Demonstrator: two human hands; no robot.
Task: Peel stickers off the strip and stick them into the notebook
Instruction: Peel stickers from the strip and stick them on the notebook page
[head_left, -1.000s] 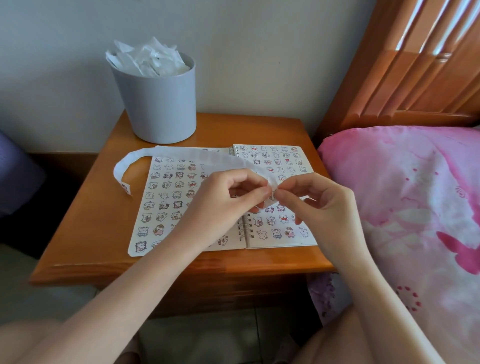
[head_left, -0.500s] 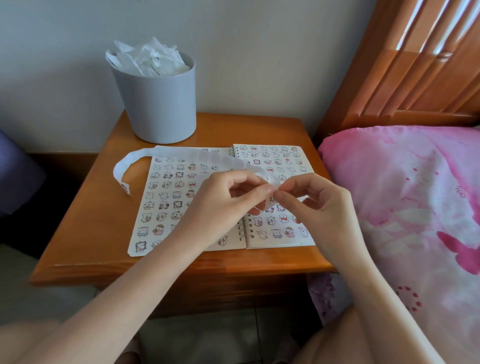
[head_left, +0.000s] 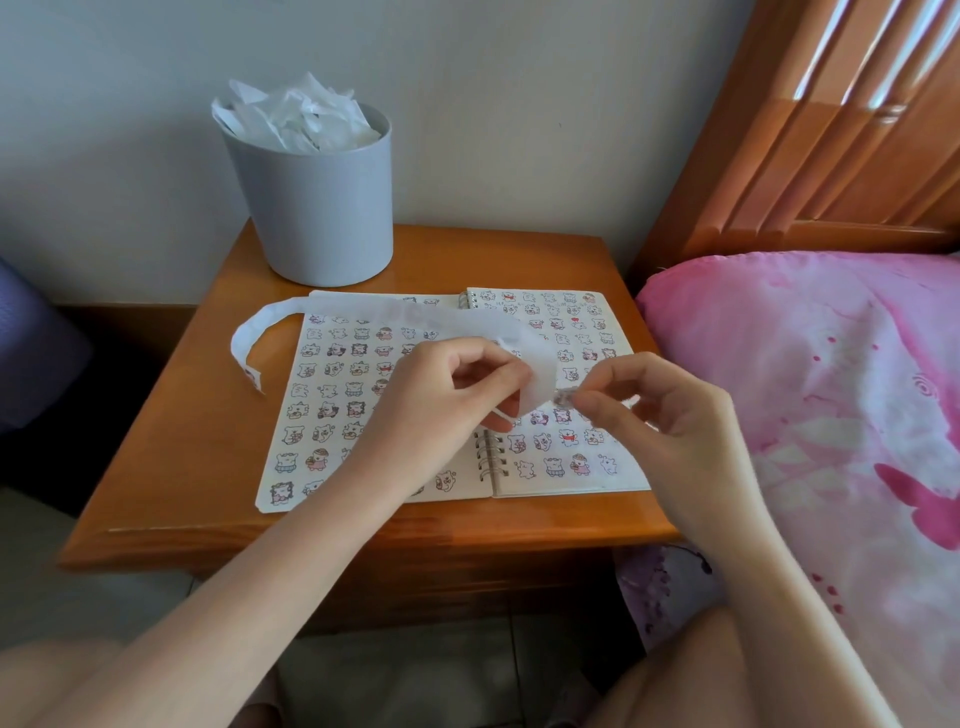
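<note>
An open spiral notebook (head_left: 332, 395) lies on the wooden bedside table (head_left: 197, 447), both pages covered with rows of small cartoon stickers. A long white backing strip (head_left: 270, 322) curls from the table's left across the notebook to my hands. My left hand (head_left: 441, 395) grips the strip's near end above the spiral binding. My right hand (head_left: 654, 415) pinches a small sticker (head_left: 563, 397) between thumb and forefinger, just right of the strip's end and above the right page.
A grey bin (head_left: 317, 208) full of crumpled white backing paper stands at the table's back, by the wall. A bed with a pink cover (head_left: 831, 415) and a wooden headboard (head_left: 810, 135) borders the table on the right. Dark floor lies left.
My hands have drawn apart: the right hand has pulled a sticker off the strip's end to the right, while the left hand still holds the strip.
</note>
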